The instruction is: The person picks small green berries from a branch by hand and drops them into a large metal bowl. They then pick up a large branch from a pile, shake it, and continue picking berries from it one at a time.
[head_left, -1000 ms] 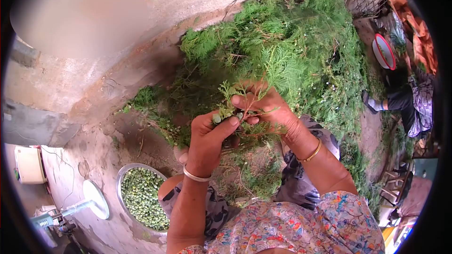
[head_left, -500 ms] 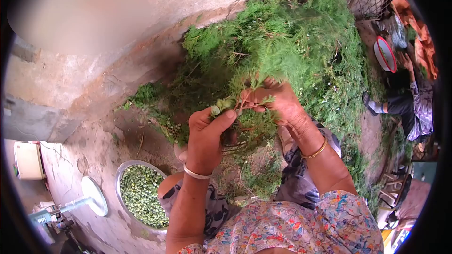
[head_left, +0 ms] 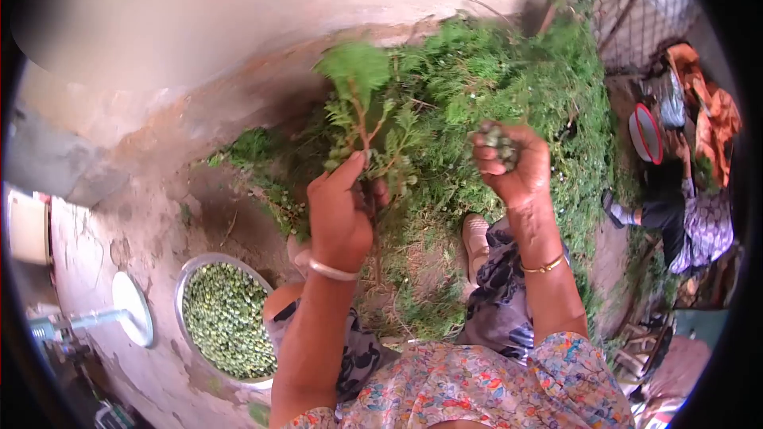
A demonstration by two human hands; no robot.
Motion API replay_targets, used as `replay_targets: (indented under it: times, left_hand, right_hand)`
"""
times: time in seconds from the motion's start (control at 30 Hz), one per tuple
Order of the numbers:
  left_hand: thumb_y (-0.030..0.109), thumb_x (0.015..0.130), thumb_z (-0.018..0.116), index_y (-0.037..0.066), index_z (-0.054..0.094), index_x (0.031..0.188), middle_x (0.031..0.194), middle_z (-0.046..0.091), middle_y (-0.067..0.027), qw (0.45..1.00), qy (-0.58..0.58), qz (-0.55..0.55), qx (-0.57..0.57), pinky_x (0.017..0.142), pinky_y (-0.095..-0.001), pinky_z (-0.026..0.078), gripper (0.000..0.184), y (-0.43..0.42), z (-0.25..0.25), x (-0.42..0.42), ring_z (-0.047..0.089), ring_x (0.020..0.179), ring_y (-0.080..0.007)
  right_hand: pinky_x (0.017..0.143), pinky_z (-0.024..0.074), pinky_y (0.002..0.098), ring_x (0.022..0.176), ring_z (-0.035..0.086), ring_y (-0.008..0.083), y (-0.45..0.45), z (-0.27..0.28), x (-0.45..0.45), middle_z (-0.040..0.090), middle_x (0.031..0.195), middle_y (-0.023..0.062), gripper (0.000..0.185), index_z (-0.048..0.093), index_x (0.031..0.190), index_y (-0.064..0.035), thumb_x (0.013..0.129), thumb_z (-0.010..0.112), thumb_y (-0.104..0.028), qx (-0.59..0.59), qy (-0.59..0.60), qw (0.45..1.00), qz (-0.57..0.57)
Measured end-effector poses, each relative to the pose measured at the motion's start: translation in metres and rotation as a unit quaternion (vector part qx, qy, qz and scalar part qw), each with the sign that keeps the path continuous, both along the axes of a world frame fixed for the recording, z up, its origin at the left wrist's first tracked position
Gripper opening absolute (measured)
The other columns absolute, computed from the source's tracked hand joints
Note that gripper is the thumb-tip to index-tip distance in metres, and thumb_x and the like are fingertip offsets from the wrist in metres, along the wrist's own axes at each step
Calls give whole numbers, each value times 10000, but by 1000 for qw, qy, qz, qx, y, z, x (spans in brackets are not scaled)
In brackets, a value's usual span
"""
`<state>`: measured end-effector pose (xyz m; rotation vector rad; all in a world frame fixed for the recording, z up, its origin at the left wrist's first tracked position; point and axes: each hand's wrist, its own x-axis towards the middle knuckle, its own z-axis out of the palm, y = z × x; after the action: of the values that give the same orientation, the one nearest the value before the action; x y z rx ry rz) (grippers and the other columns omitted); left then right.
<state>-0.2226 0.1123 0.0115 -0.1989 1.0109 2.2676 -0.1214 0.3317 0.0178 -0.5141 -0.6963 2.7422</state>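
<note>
My left hand [head_left: 340, 218] pinches the stem of a leafy evergreen sprig [head_left: 362, 121], which stands up from the fingers, its top smeared by motion. My right hand [head_left: 523, 171] is apart from it on the right, fingers curled around a handful of small green cones [head_left: 497, 143]. Behind both hands lies a large heap of cut evergreen branches [head_left: 509, 71]. To the left of my knee, a round metal basin [head_left: 182, 326] holds a mass of similar green cones [head_left: 226, 322].
A fan-like stand with a round white base [head_left: 133, 310] is left of the basin. At the right, another person [head_left: 703, 218] sits by a red-rimmed white bowl [head_left: 645, 133] and an orange cloth [head_left: 703, 111]. A wall [head_left: 278, 0] and wire mesh [head_left: 644, 0] border the heap.
My hands have separated: the right moved away to the right with a handful of cones now visible. The left still holds the sprig, now more upright. The view has shifted slightly.
</note>
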Motion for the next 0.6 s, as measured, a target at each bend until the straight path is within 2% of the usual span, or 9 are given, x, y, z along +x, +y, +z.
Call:
replay_targets:
  times: [0.07,0.13,0.23,0.33,0.4,0.43,0.47,0.53,0.6]
  left_hand:
    - [147,870,595,-1,619,960,792,602,-63,999,12,1,-47,567,-296,455,175,4,2,-1,553,649,-155]
    - [162,852,626,-5,636,924,755,612,-60,999,20,-2,-43,543,-290,463,182,3,1,3,558,604,-148]
    - [121,826,633,-10,634,822,703,609,-69,1000,-1,-1,-13,446,-290,435,131,9,-6,5,564,520,-156]
    - [103,820,618,-8,636,804,694,617,-85,999,-36,-8,14,456,-289,469,114,16,-5,6,589,538,-176]
    - [101,826,599,-2,634,805,678,618,-105,996,23,12,80,538,-275,523,111,12,-2,10,607,570,-184]
    - [77,828,586,2,651,837,690,629,-113,915,-65,68,392,630,-250,543,99,38,-33,12,623,616,-186]
    - [77,828,586,2,651,837,690,629,-113,913,-61,77,395,630,-250,543,99,32,-32,12,623,616,-186]
    - [72,858,553,42,474,731,624,430,-79,975,83,44,201,578,-296,407,153,17,-23,11,420,553,-168]
    - [66,889,520,81,297,625,559,230,-45,978,210,10,-13,526,-343,271,346,3,-10,9,218,491,-149]
  right_hand:
    - [426,372,225,600,504,177,-3,21,7,571,839,174,307,565,972,41,766,595,-184,46,0,999,2]
    - [439,384,227,613,507,188,-22,49,5,567,862,177,360,549,1059,52,776,592,-167,111,-8,993,-33]
    - [470,396,238,715,481,202,-54,85,-10,527,952,211,362,499,1092,117,850,534,-151,132,83,984,90]
    - [434,398,223,655,489,183,-120,111,-32,534,897,209,371,525,1024,103,911,524,-250,149,66,974,155]
    - [429,420,208,626,544,195,-181,122,-45,556,848,193,389,559,970,78,916,535,-306,174,3,968,183]
    - [435,444,221,678,563,199,-208,121,-51,569,853,189,396,554,991,72,928,518,-317,172,-17,958,227]
    - [442,468,234,730,581,203,-235,119,-58,583,857,186,403,549,1013,65,939,501,-328,169,-37,947,271]
    - [582,550,314,799,620,245,-290,111,-67,619,890,211,491,551,1033,93,930,500,-385,133,-86,927,340]
    - [723,531,369,819,618,276,-345,101,-70,618,965,226,622,502,1118,136,912,504,-451,101,-72,928,351]
